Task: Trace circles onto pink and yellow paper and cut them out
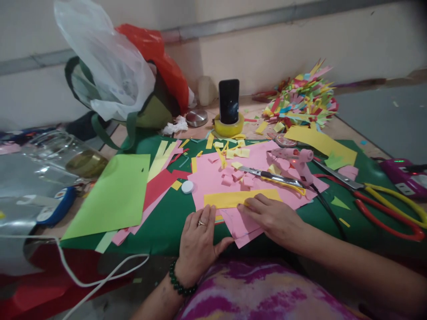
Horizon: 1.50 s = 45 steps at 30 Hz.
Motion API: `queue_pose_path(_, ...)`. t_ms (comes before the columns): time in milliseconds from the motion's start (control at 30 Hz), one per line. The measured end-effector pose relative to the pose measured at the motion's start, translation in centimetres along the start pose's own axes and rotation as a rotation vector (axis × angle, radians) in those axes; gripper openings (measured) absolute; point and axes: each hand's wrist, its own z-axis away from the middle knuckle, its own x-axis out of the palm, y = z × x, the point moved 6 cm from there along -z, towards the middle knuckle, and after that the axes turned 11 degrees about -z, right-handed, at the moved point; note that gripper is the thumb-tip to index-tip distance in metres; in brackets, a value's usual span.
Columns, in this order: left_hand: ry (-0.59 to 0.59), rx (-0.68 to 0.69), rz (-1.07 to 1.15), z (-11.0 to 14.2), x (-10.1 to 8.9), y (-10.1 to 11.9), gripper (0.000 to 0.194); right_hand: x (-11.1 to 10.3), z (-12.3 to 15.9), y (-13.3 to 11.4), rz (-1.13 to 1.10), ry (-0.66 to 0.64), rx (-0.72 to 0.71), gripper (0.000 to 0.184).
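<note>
A folded yellow paper strip [230, 198] lies across pink paper sheets [200, 178] in front of me. My left hand [199, 233] rests flat at the strip's lower left edge, fingers stretched out and thumb apart. With bent fingers, my right hand [271, 218] presses on the strip's lower edge and grips it; its thumb is mostly hidden. Just beyond the strip lies a box cutter [271, 176] with its blade showing. Small pink and yellow paper pieces are scattered around the blade. A pink glue gun [295, 155] lies behind the cutter.
Large scissors [358, 186] with red and yellow handles lie at right. A green paper sheet [113, 191] covers the left side, near a white cap [187, 187]. Behind stand a phone [229, 101] on a tape roll [228, 126], a bag [153, 106] and a fringed paper pile [303, 102].
</note>
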Motion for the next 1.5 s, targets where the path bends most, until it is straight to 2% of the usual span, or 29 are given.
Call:
queue_pose_path(167,0.003,0.009,0.001,-0.2,-0.3,0.1,0.076,-0.3,-0.3,-0.4,0.045,-0.026,0.041,0.034)
queue_pose_path(367,-0.047,0.028,-0.004,-0.8,-0.7,0.3,0.072,0.2,-1.4,-1.8,0.210,-0.110,0.082,0.045)
queue_pose_path(500,-0.040,0.027,-0.027,-0.5,-0.7,0.3,0.077,0.4,-1.3,-1.9,0.237,-0.129,0.074,0.031)
queue_pose_path(667,-0.035,0.006,0.034,-0.2,-0.3,0.2,0.084,-0.3,-1.1,-1.8,0.187,-0.130,0.104,0.020)
queue_pose_path(833,-0.049,0.021,-0.023,-0.7,-0.3,0.4,0.087,-0.4,-2.7,-2.1,0.200,-0.184,0.168,0.034)
queue_pose_path(933,-0.065,0.024,-0.042,-0.8,-0.3,0.4,0.086,0.0,-2.7,-1.8,0.210,-0.201,0.180,0.032)
queue_pose_path(1100,-0.055,0.034,0.009,-0.7,-0.6,0.4,0.097,-0.1,-1.6,-1.2,0.205,-0.194,0.153,0.029)
queue_pose_path(1167,-0.061,0.037,0.022,-0.8,-0.6,0.5,0.098,-0.3,-1.7,-1.3,0.201,-0.189,0.147,0.034)
queue_pose_path(1267,-0.101,0.026,-0.002,-1.0,-0.4,0.6,0.093,-0.3,-2.1,-1.9,0.194,-0.180,0.125,0.040)
queue_pose_path(1333,-0.115,0.019,-0.011,-1.1,-0.4,0.6,0.088,-0.1,-2.0,-2.0,0.180,-0.163,0.104,0.038)
queue_pose_path(1500,-0.119,0.012,-0.011,-1.1,-0.4,0.4,0.076,-0.5,0.4,-0.5,0.143,-0.055,0.041,0.048)
